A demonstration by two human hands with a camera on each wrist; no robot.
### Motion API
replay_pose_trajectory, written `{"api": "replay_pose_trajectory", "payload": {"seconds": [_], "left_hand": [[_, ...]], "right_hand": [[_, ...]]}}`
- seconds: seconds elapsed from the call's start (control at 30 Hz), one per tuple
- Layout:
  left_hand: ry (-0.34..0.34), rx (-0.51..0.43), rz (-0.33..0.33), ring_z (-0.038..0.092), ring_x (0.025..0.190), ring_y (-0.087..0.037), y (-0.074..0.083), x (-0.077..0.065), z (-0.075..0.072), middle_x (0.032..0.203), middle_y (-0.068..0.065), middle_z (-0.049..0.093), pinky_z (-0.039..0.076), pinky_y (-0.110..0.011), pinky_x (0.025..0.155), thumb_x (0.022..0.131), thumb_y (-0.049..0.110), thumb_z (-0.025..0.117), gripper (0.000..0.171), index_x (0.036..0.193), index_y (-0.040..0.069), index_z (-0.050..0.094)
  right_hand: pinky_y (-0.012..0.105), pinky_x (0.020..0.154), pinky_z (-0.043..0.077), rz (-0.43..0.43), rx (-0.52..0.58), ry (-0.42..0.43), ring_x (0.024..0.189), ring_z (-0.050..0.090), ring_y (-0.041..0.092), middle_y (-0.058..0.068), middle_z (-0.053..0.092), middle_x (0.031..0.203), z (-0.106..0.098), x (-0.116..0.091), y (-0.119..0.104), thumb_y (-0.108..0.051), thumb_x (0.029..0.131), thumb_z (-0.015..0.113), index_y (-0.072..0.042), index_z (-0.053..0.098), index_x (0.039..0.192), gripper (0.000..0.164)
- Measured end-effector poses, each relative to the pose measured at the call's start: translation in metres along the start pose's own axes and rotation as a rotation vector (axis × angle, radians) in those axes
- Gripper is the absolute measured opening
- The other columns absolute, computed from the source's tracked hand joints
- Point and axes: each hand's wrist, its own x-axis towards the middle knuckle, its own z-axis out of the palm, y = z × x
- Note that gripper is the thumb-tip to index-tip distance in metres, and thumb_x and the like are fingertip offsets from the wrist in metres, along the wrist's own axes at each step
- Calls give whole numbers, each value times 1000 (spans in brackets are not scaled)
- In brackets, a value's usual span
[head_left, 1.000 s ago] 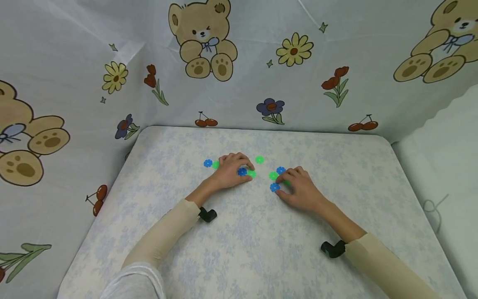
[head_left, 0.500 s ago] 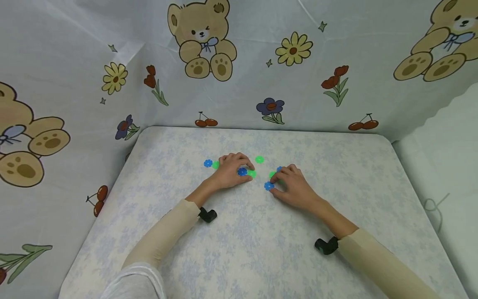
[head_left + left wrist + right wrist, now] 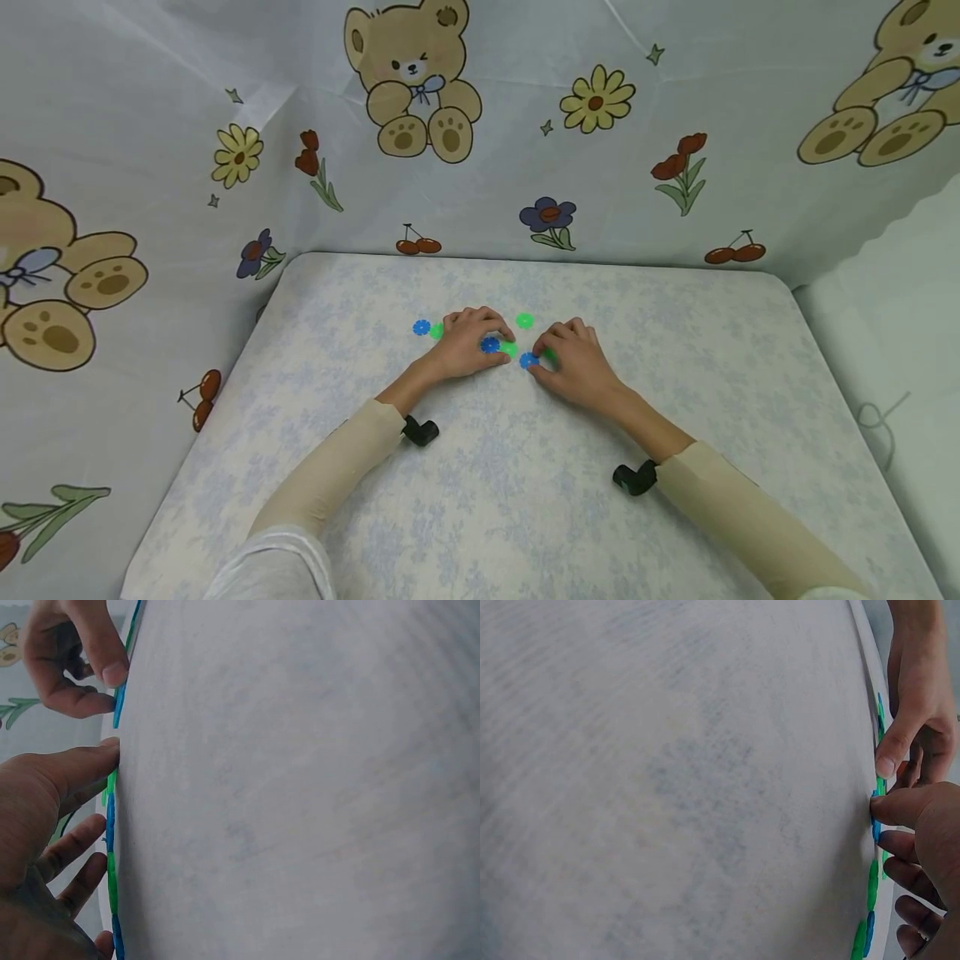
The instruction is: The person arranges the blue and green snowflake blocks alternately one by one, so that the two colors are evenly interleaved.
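Observation:
My left hand pinches a green notched plastic disc at its edges, between thumb and fingertip, flat on the table. A blue disc lies against it, inside the curve of that hand. Just to the right, my right hand pinches another blue disc, which is apart from the green one by a narrow gap. Under the right fingers shows part of a green disc. In the left wrist view the discs appear edge-on, with the blue disc between the right thumb and finger.
A blue disc and a partly covered green disc lie left of the left hand. One green disc sits behind, between the hands. The pale patterned table meets a printed cloth at the back.
My right hand has slid left and slightly away from me with the blue disc, closing most of the distance to the left hand. The left hand stays in place.

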Motion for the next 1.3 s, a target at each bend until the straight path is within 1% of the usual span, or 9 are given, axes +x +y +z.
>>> {"api": "replay_pose_trajectory", "payload": {"seconds": [0.23,0.5,0.63,0.7,0.8,0.9,0.97,1.13,1.3], "left_hand": [[-3,4,-6,47,142,-31,0,1,1,144,2,59,20,-66,121,99,38,80,24,121,30,75],[-6,4,-2,47,141,-30,1,1,1,143,2,60,21,-66,121,99,38,80,23,120,31,75],[-5,10,-4,48,140,-30,0,2,2,144,2,60,21,-66,121,98,38,81,23,120,31,75],[-3,10,-6,48,140,-31,1,2,1,144,1,60,21,-66,120,98,38,81,24,120,31,75],[-6,8,-9,48,140,-31,1,1,1,144,1,60,21,-66,120,98,38,81,24,120,31,75],[-9,15,-13,48,140,-31,1,2,1,144,2,60,22,-65,120,98,39,81,24,120,32,75],[-10,24,-16,48,140,-30,0,2,1,144,3,60,22,-65,120,98,40,81,24,120,33,75],[-6,28,-20,48,140,-30,0,2,2,143,3,60,22,-65,120,98,40,81,24,120,33,75],[-9,23,-18,49,140,-31,3,1,0,144,2,60,21,-66,121,98,38,81,24,121,32,75]], "right_hand": [[55,104,39,21,-8,-8,120,54,34,8,72,121,2,7,3,-37,96,83,-16,77,106,24],[54,102,40,44,-15,-15,119,55,34,9,73,121,3,11,5,-37,97,81,-15,77,109,26],[53,102,40,42,-13,-15,119,56,33,9,74,122,3,11,5,-38,97,82,-14,77,110,27],[55,102,40,36,-10,-16,119,56,34,8,74,122,3,11,6,-39,97,81,-14,76,112,29],[58,107,38,40,-3,-25,123,55,35,8,73,126,0,10,9,-41,98,80,-15,74,116,33],[63,112,35,57,7,-38,130,53,37,9,69,132,-3,7,15,-40,100,77,-15,72,120,33],[63,113,36,66,12,-46,131,52,38,10,67,134,-5,4,19,-37,100,76,-14,71,121,31],[58,109,45,51,22,-66,123,54,37,11,66,129,-10,-6,29,-31,100,76,-13,70,117,25],[56,106,47,19,39,-68,117,54,35,12,66,126,-15,-22,34,-30,99,78,-12,71,115,24]]}}
